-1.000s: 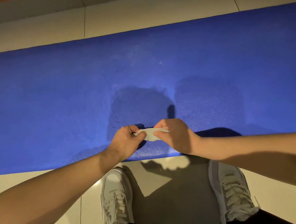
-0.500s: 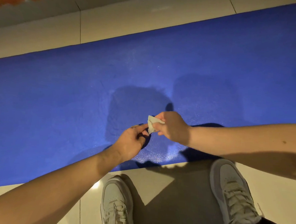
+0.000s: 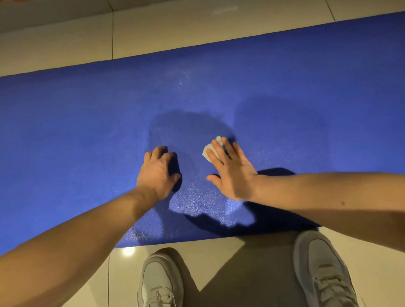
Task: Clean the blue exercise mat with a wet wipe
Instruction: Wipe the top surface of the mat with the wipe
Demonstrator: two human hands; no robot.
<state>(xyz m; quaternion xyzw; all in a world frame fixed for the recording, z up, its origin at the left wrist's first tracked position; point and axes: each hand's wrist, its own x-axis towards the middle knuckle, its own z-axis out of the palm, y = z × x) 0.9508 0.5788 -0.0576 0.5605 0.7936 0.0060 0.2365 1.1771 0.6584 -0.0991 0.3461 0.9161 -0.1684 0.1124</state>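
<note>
Right hand [image 3: 231,173] over half-hidden wet wipe [image 3: 206,151]

We extend the left forearm [image 3: 73,240] and right forearm [image 3: 324,198] forward, both bare. Our left hand [image 3: 159,172] sits knuckles up, fingers bent downward, holding nothing. Our right hand [image 3: 231,170] lies palm down, fingers straight, pressing the wet wipe [image 3: 210,149] flat, thumb out sideways.

no readable text, labels or numbers

We no longer pinch the wet wipe [image 3: 210,150] two-handed: our left hand [image 3: 159,172] rests on the mat [image 3: 55,132], our right hand [image 3: 231,174] presses the wipe flat farther away.
</note>
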